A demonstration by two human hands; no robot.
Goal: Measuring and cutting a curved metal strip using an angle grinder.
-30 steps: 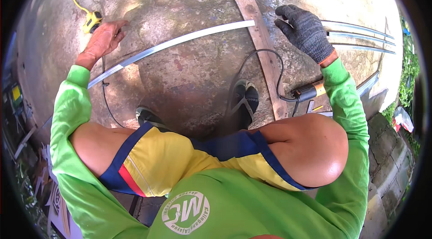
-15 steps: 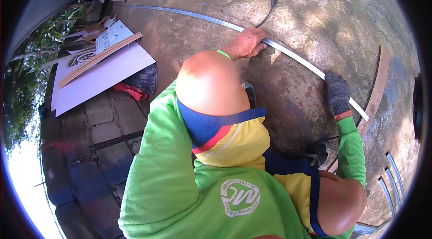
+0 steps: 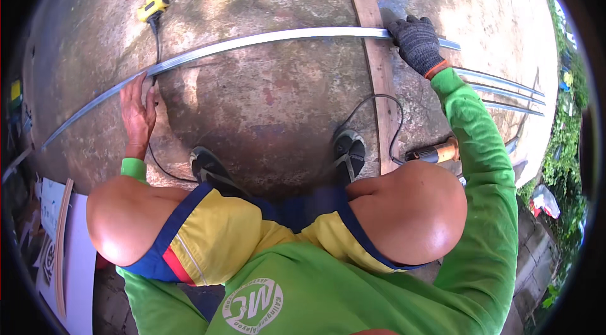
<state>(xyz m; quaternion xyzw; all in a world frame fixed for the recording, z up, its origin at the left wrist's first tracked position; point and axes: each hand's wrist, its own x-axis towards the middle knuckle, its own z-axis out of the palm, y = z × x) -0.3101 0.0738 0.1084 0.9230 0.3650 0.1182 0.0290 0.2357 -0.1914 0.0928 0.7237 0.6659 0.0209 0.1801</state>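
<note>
Long silver metal strip (image 3: 315,32): 12 o'clock
Bare left hand (image 3: 137,114): 9 o'clock, spread, fingertips at strip
Grey-gloved right hand (image 3: 416,44): 2 o'clock, pinching strip

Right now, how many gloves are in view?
1: the grey glove, worn on the right hand, over the long strip. The left hand is bare.

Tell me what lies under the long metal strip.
The metal strip crosses over the wooden plank and, near the left hand, the black cord; concrete floor shows beside it. Anything directly beneath the strip or gloved right hand is covered.
</note>
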